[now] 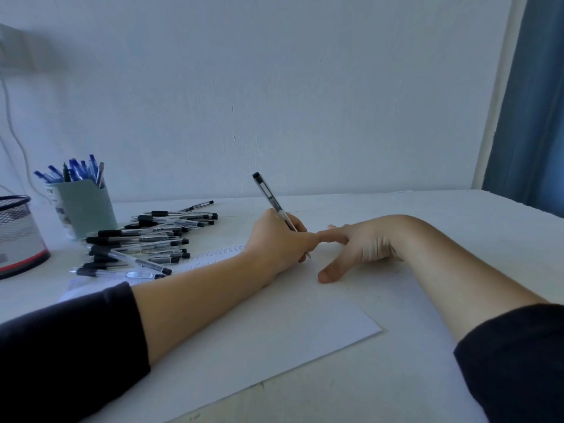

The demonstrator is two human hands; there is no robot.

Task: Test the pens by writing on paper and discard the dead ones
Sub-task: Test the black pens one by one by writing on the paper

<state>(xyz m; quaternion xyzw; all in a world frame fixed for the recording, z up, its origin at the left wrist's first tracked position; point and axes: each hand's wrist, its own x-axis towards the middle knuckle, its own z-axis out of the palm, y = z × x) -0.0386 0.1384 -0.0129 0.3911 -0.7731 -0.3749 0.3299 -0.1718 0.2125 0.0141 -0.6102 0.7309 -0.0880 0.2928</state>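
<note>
1. Dark sleeves [70, 355] cover both forearms nearest the camera, pushed back from bare wrists.
2. White paper [274, 325], a flat matte sheet, lies under both arms on the white table [457, 215]; rows of small handwriting run along its far left part.
3. Left hand [277, 239] curls its fingers tightly round a clear-barrelled pen [273, 203], pinching it low on the barrel.
4. That pen leans away from the person, its black cap end up and to the far left, its tip down at the paper just below the fingers.
5. Right hand [357, 245] rests flat on the paper with fingers relaxed and spread, holding nothing; its forefinger touches the left hand's knuckles.
6. Loose pens [146, 239], slim clear barrels with black grips and caps, lie heaped on the table left of the paper, mostly lengthwise left to right.
7. Behind them a pale green cup [84, 209] holds blue-capped pens upright.
8. At the left edge stands a round wire-mesh holder [18, 233] with a red base band.
</note>
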